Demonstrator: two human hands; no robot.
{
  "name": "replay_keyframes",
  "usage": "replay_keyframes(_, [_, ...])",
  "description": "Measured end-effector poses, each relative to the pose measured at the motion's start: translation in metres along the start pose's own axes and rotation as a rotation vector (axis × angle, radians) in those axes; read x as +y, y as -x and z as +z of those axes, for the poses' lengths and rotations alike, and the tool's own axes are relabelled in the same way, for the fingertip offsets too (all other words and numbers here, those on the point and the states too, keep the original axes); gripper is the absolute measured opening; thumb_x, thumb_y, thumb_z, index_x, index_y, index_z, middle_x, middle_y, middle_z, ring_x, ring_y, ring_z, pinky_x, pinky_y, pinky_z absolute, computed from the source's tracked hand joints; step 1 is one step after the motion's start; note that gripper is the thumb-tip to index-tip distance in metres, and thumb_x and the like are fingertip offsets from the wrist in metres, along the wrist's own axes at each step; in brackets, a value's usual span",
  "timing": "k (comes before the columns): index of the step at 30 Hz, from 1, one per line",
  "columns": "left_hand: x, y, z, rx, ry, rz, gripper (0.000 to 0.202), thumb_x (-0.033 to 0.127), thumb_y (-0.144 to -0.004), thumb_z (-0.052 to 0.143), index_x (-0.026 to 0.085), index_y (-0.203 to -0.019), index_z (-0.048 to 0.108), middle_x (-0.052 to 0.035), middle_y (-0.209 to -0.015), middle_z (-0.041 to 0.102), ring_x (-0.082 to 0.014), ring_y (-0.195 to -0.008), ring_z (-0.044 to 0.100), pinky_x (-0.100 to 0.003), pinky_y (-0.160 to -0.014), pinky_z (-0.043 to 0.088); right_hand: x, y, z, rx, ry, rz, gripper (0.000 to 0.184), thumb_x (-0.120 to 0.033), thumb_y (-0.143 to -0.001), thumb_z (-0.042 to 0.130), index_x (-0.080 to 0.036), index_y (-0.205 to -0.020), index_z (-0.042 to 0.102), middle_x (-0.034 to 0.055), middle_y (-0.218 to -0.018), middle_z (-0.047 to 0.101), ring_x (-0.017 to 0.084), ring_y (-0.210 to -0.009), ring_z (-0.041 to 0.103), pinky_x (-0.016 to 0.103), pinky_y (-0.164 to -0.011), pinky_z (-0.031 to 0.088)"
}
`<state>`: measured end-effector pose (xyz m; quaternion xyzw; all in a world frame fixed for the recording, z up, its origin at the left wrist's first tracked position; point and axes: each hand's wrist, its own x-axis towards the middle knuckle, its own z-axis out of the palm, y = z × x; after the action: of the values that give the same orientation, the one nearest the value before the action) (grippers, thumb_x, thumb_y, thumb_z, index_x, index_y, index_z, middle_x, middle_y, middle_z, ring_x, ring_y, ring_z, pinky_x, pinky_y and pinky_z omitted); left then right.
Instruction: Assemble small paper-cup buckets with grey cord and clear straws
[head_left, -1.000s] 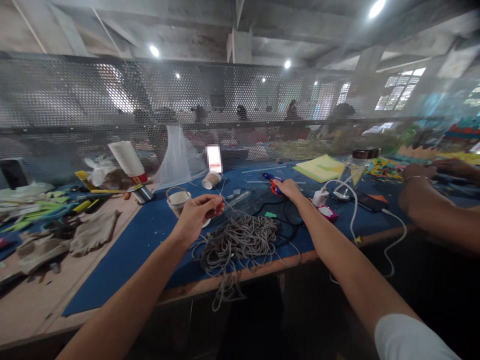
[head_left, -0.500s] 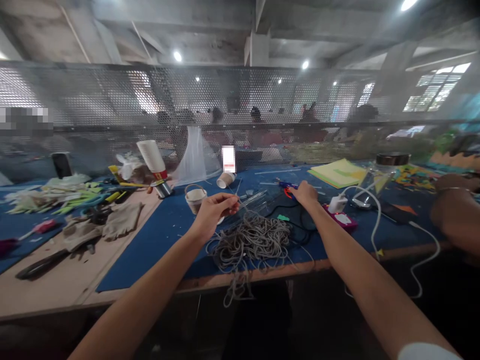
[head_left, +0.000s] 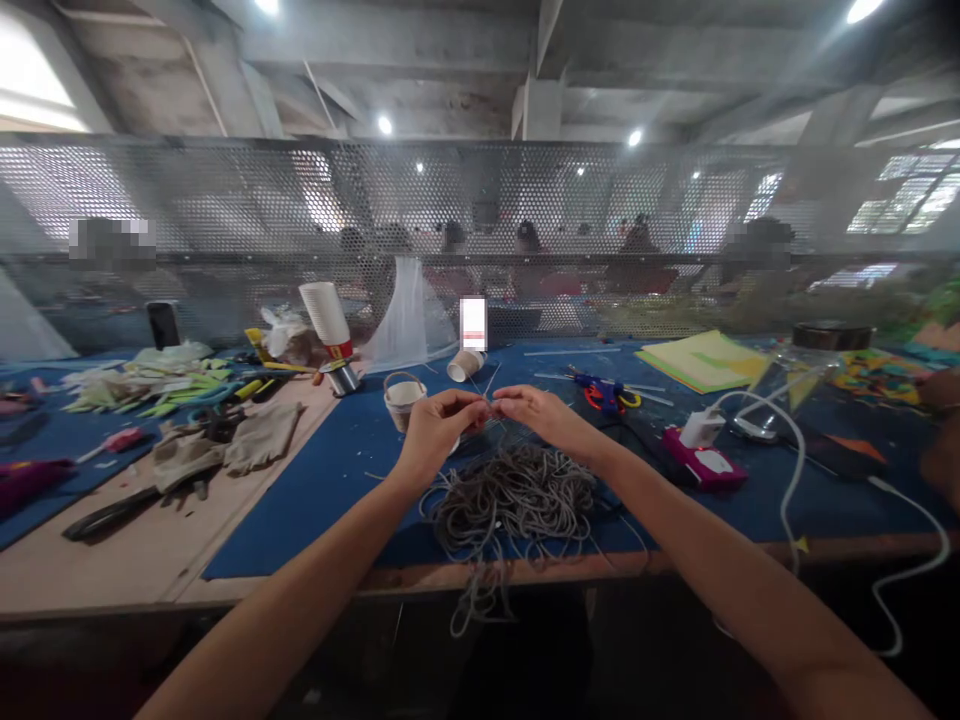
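Grey cord [head_left: 517,505] spills over the front edge of the bench [head_left: 405,578], where a snag could drag it down. Beyond, the left hand [head_left: 441,425] pinches what seems a thin strand [head_left: 492,379], long axis pointing away and slightly right, which could slip from a loose pinch; the right hand [head_left: 547,418] bends in beside it, grip unclear.

We record a perforated metal screen [head_left: 247,205] along the far edge of the blue-topped desk [head_left: 322,515], concrete ceiling [head_left: 420,45] overhead, lamps [head_left: 385,125] lit, gridded window [head_left: 904,195] beyond the far right corner.
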<state>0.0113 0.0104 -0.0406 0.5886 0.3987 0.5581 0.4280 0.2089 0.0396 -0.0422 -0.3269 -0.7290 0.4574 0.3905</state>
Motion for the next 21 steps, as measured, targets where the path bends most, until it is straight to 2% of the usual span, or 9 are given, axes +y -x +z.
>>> replay_keyframes(3, [0.002, 0.001, 0.0, 0.007, -0.045, 0.024, 0.021, 0.034, -0.075, 0.077, 0.016, -0.084, 0.075, -0.004, -0.073, 0.072, -0.0166, -0.068, 0.064, -0.029, -0.068, 0.051, -0.008, 0.002, 0.013, -0.019, -0.055, 0.041, 0.034, -0.045, -0.084, 0.069, -0.019, -0.104, 0.064, 0.0054, -0.086, 0.073, 0.017, -0.08, 0.068, 0.032, -0.079, 0.053])
replay_keyframes(5, [0.002, 0.001, -0.001, 0.011, -0.062, 0.033, 0.021, 0.034, -0.076, 0.076, 0.016, -0.085, 0.075, -0.0039, -0.072, 0.071, -0.0158, -0.066, 0.063, -0.029, -0.066, 0.051, -0.009, 0.001, 0.011, 0.018, -0.04, 0.028, 0.026, -0.043, -0.084, 0.069, -0.019, -0.093, 0.065, 0.0013, -0.073, 0.066, 0.013, -0.065, 0.061, 0.029, -0.068, 0.051])
replay_keyframes(7, [0.003, 0.002, -0.001, 0.01, -0.056, 0.026, 0.02, 0.034, -0.077, 0.075, 0.016, -0.086, 0.075, -0.0034, -0.071, 0.069, -0.0147, -0.064, 0.061, -0.028, -0.064, 0.049, -0.01, 0.0, 0.005, 0.059, -0.034, 0.002, 0.022, -0.042, -0.085, 0.067, -0.02, -0.087, 0.066, -0.0009, -0.069, 0.061, 0.01, -0.058, 0.053, 0.027, -0.06, 0.047])
replay_keyframes(11, [0.004, 0.003, -0.001, -0.017, -0.029, 0.01, 0.021, 0.034, -0.079, 0.074, 0.016, -0.088, 0.074, -0.0031, -0.07, 0.067, -0.0136, -0.063, 0.058, -0.027, -0.062, 0.047, -0.012, 0.002, -0.001, 0.1, -0.026, -0.008, 0.023, -0.044, -0.086, 0.066, -0.021, -0.086, 0.069, -0.0019, -0.068, 0.055, 0.009, -0.055, 0.046, 0.026, -0.054, 0.041])
replay_keyframes(16, [0.003, 0.004, -0.001, -0.056, 0.033, 0.018, 0.019, 0.033, -0.081, 0.073, 0.016, -0.087, 0.074, -0.0026, -0.07, 0.066, -0.012, -0.062, 0.055, -0.026, -0.061, 0.044, -0.01, 0.003, 0.0, 0.114, -0.01, -0.014, 0.023, -0.044, -0.084, 0.067, -0.021, -0.084, 0.069, -0.0021, -0.067, 0.054, 0.009, -0.055, 0.044, 0.026, -0.052, 0.036])
replay_keyframes(21, [0.004, 0.004, -0.001, -0.097, 0.084, -0.012, 0.019, 0.035, -0.081, 0.072, 0.016, -0.084, 0.073, -0.0025, -0.07, 0.065, -0.0119, -0.061, 0.054, -0.026, -0.059, 0.042, -0.006, 0.002, -0.001, 0.133, -0.003, -0.007, 0.023, -0.044, -0.083, 0.068, -0.021, -0.082, 0.07, -0.0016, -0.067, 0.053, 0.009, -0.056, 0.044, 0.026, -0.051, 0.036])
